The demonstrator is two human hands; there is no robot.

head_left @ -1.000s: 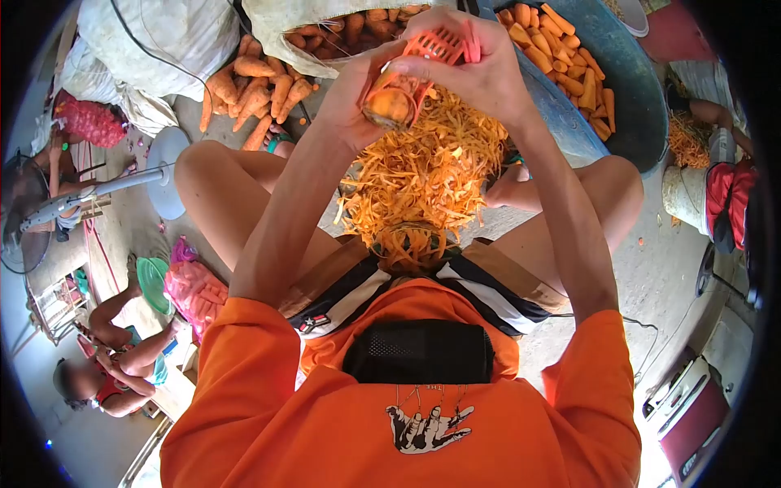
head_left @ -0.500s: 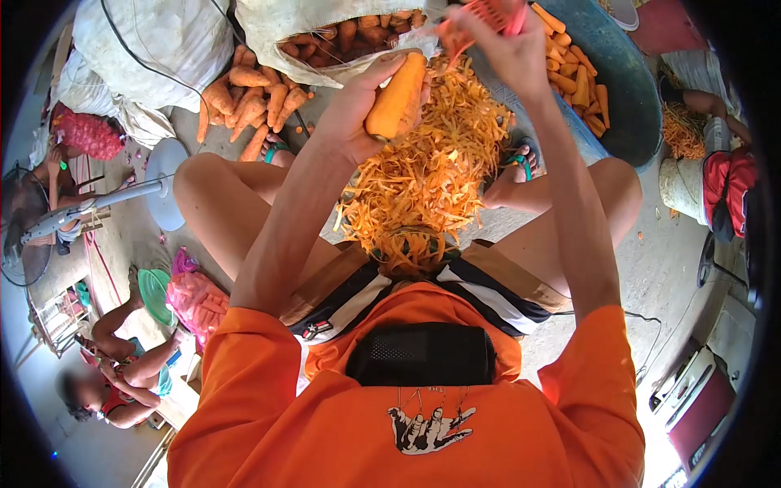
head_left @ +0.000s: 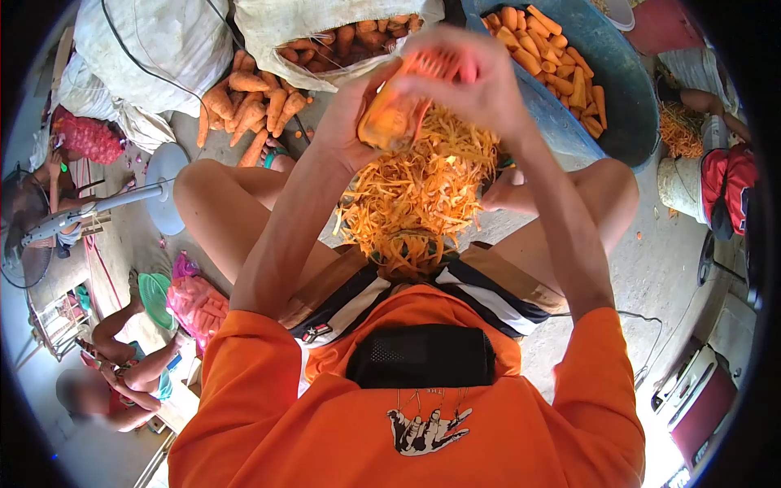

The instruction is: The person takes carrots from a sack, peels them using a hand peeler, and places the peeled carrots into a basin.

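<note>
Orange carrot [head_left: 377,122], held aloft over the far part of a heap of peelings [head_left: 411,195]. Left hand [head_left: 346,118] wrapped round it; right hand [head_left: 488,77], motion-blurred, closed about a red slotted peeler [head_left: 439,63] at the carrot's upper side. Exact contact of blade and carrot: cannot tell, blur.

Heap lies between the wearer's bent legs, near end reaching the shorts [head_left: 338,305]. Far right, a blue tub [head_left: 634,114] with smooth, bright carrots [head_left: 561,69] inside. Far left, rough carrots [head_left: 244,98] piled loose on the floor [head_left: 606,264]; just beyond, an open white sack [head_left: 264,28] showing more rough ones. Bulging pale sack [head_left: 154,49] to the left of that.

Left edge: fan [head_left: 24,224] on a grey stand, red mesh bag [head_left: 85,137] farther off; nearer, green basket [head_left: 153,297] beside a pink bag [head_left: 195,305], and a seated person [head_left: 134,378]. Right: whitish bucket [head_left: 681,187], another person [head_left: 724,191] partly visible just beside it.
</note>
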